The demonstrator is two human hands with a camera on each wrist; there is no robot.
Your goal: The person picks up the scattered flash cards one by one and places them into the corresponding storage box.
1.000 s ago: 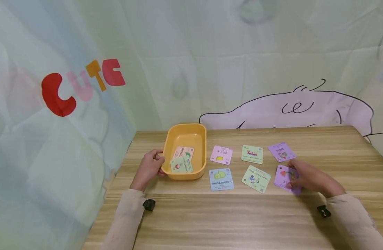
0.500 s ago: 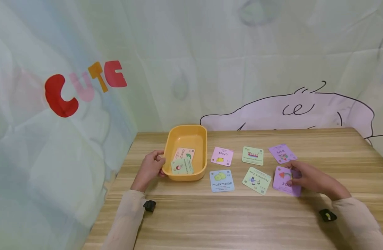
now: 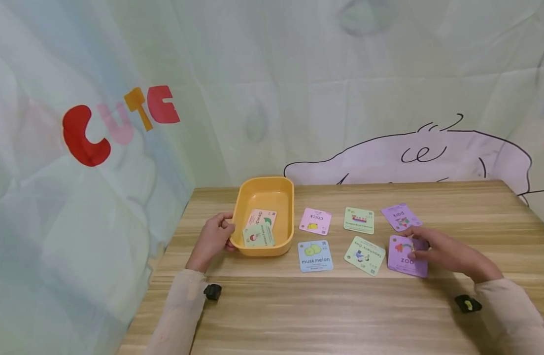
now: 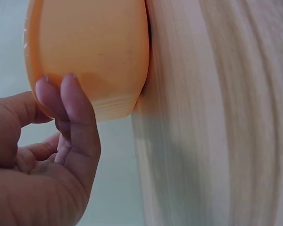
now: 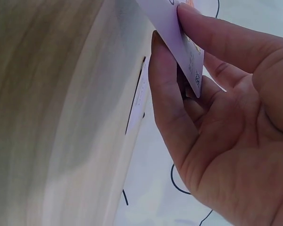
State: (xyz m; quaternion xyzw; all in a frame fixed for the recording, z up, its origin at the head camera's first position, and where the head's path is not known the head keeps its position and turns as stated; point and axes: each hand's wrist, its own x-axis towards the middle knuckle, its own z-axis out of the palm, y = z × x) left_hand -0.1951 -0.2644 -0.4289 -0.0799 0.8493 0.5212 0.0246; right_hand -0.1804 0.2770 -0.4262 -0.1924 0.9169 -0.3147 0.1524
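zoo card point(image 3: 400, 266): partly behind right hand point(image 3: 447, 251) | "dewdr" card point(image 3: 259, 217): partly covered | muskmelon card point(image 3: 315, 252): fine print illegible

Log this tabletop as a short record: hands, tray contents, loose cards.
Left hand: pinches the rim of the yellow tray
Right hand: pinches the purple zoo card
In tray: pink card, partly covered by green card
Far row, left to right: chick card; Dragon Boat Festival card; park card
Near row: muskmelon card; Teachers' Day card
Surface: wood-grain table
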